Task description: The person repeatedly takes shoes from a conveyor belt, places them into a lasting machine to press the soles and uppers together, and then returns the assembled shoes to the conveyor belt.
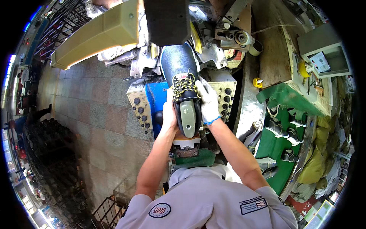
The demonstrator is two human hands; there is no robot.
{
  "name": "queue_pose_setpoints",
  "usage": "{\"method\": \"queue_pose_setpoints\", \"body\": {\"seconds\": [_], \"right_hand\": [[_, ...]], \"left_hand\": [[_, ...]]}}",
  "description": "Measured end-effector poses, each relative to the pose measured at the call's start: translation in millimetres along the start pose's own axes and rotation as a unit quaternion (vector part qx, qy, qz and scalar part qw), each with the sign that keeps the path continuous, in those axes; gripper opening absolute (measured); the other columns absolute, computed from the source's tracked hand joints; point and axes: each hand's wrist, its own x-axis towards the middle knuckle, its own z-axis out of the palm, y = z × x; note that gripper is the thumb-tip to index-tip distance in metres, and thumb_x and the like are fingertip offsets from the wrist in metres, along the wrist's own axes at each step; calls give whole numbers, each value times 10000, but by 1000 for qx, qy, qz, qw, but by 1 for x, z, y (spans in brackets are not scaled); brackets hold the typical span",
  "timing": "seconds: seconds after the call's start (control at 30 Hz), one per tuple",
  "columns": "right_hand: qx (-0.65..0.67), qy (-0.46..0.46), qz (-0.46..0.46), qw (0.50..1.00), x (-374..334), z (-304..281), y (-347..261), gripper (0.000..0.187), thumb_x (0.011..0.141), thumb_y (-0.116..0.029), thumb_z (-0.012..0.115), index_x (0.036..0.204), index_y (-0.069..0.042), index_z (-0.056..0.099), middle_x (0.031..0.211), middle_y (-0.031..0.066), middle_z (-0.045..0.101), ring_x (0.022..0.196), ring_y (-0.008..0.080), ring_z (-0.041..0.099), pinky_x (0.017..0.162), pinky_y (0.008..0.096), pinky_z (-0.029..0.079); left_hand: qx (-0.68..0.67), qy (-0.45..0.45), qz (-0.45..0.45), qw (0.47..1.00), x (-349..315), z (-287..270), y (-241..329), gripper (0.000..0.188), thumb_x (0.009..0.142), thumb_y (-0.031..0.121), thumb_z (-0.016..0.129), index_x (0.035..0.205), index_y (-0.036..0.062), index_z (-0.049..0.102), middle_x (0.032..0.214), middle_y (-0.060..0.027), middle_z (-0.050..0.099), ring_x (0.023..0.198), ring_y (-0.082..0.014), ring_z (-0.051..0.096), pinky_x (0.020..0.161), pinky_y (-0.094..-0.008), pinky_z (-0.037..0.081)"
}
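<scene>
A black leather shoe upper [179, 60] is stretched over a grey-green shoe last [187, 119], its toe pointing away from me into a machine [167, 23]. Yellow-and-black laces [185, 87] cross its front. My left hand [169, 113] grips the left side of the shoe near the heel, its fingers largely hidden behind it. On the opposite side my right hand [207, 100], in a white glove with a blue cuff edge, presses against the shoe at the laces, fingers closed along it. Metal jaws [206, 47] flank the toe, whose tip is hidden beneath the machine's dark block.
Control panels with black knobs [225, 100] stand on both sides of the shoe. To the right, a green-lined rack [275, 147] holds several shoes, below a wooden bench [274, 61]. A beige machine arm [99, 32] reaches over the tiled floor [103, 103] at left.
</scene>
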Motion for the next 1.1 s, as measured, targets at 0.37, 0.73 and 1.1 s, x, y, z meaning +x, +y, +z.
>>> {"method": "queue_pose_setpoints", "body": {"seconds": [0.37, 0.73, 1.1], "right_hand": [[4, 24, -1, 1000, -7, 21, 6, 465, 1012, -244, 610, 1368, 51, 560, 1245, 89, 644, 1103, 141, 584, 984, 277, 455], [-77, 35, -43, 995, -5, 23, -2, 452, 1011, -242, 598, 1354, 52, 566, 1250, 134, 650, 1106, 179, 597, 1004, 308, 451], [12, -51, -76, 996, 9, 30, 11, 670, 1053, -244, 522, 1602, -39, 198, 1423, 141, 527, 1201, 166, 519, 1039, 270, 404]], "left_hand": [[81, -13, 31, 996, 8, -23, 18, 574, 1074, 519, 340, 1348, 63, 555, 1150, -112, 693, 970, -214, 695, 871, -372, 569], [3, -14, -4, 1000, 8, -11, 22, 529, 1076, 468, 365, 1312, 47, 580, 1148, -130, 688, 987, -237, 689, 878, -377, 570], [90, 42, -35, 994, 3, -21, 40, 529, 1084, 472, 362, 1310, 50, 586, 1157, -116, 693, 979, -214, 686, 883, -358, 558]]}}
